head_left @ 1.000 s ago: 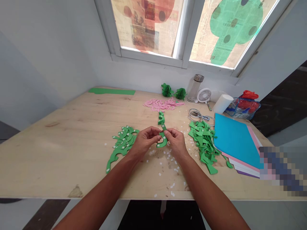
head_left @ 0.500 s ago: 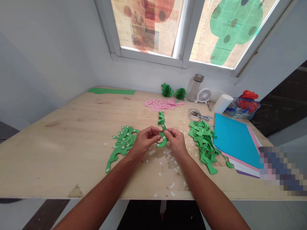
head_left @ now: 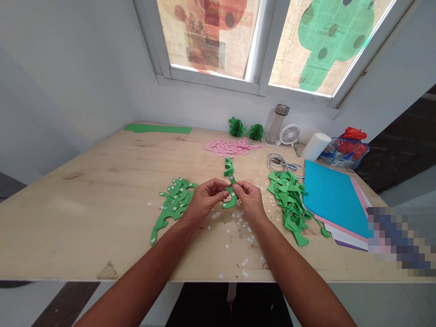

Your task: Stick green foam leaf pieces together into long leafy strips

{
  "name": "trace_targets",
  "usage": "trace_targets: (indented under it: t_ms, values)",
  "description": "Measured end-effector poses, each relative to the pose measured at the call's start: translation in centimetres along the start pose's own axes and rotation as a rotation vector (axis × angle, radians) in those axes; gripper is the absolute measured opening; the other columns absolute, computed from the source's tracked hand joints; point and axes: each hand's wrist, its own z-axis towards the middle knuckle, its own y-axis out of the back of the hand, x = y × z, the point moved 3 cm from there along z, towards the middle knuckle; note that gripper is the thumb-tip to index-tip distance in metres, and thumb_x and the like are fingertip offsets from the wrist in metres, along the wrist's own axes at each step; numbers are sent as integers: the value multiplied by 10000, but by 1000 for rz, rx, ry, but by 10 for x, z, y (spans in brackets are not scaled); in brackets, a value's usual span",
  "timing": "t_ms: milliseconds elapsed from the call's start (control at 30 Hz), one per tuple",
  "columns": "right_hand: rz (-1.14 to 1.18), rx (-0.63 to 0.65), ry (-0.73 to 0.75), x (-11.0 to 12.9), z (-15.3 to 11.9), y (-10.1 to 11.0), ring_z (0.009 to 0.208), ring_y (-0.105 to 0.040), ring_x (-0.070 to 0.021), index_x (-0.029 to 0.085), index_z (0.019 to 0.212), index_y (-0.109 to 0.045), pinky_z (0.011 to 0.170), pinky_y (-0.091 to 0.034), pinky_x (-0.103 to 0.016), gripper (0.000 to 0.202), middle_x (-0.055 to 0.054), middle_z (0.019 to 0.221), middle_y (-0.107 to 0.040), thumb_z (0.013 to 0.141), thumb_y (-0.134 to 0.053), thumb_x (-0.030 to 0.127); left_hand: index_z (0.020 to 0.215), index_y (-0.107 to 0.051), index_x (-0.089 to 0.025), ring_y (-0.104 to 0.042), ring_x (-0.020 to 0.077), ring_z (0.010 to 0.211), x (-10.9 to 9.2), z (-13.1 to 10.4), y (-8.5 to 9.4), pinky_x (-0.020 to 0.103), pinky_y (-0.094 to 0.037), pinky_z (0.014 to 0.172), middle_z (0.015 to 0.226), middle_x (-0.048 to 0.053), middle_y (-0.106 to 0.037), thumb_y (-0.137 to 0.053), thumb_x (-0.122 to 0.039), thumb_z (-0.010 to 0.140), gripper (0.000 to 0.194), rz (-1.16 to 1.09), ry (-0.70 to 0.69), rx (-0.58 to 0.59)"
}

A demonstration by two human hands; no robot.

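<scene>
Over the middle of the table, a curved green paper cutout (head_left: 230, 203) with small white squares on it is pinched between my two hands. My left hand (head_left: 207, 199) has thumb and fingers closed at its left side. On the right side, my right hand (head_left: 250, 200) grips it near the upper end. Just beyond my fingers lies a small stack of similar green cutouts (head_left: 228, 167). Left of my left hand is a pile of curved green cutouts (head_left: 177, 195), many bearing white squares. A heap of green paper scraps (head_left: 289, 200) lies right of my right hand.
White paper bits (head_left: 245, 227) litter the table (head_left: 85, 213). Pink cutouts (head_left: 228, 147), two green honeycomb-like paper pieces (head_left: 236, 127), a glass bottle (head_left: 276, 125) and a small fan (head_left: 289, 134) stand or lie behind. Scissors (head_left: 293, 168) and coloured sheets (head_left: 334, 195) are at right.
</scene>
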Motion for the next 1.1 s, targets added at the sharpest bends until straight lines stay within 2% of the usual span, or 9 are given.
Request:
trace_targets:
  t_ms: [367, 467, 633, 900, 1100]
  values:
    - [-54, -28, 34, 4, 0, 1, 602, -558, -143, 162, 746, -700, 574, -434, -249, 235, -6, 640, -658, 672, -663, 381, 844, -648, -159, -554, 118, 576, -1, 0, 0, 233, -444, 569, 626, -4, -613, -751, -276, 617, 276, -9, 38, -16]
    - [-83, -36, 39, 4, 0, 1, 607, -562, -148, 164, 741, -698, 584, -437, -254, 233, -8, 640, -659, 674, -657, 383, 779, -646, -149, -577, 140, 581, 0, 0, 1, 247, -449, 563, 624, 23, -636, -737, -321, 627, 246, -15, 86, -48]
    - [-138, -6, 53, 2, 1, 2, 599, -550, -142, 160, 713, -689, 579, -430, -252, 222, -2, 624, -640, 683, -641, 374, 664, -626, -149, -568, 130, 556, 3, -1, -2, 231, -423, 537, 597, 27, -639, -738, -348, 620, 232, -15, 169, -20]
    - [-173, 12, 70, 3, -1, 1, 610, -558, -143, 160, 778, -695, 594, -434, -257, 217, 5, 639, -635, 701, -632, 352, 649, -621, -144, -564, 129, 559, 6, 0, 1, 243, -433, 559, 594, 29, -635, -750, -340, 614, 237, -44, 161, 14]
    - [-124, 50, 20, 4, -2, -3, 647, -594, -153, 162, 801, -681, 621, -456, -262, 241, -14, 698, -665, 698, -644, 376, 657, -630, -136, -566, 125, 555, 8, 2, 5, 242, -431, 564, 585, 25, -637, -761, -312, 599, 227, -61, 112, -89]
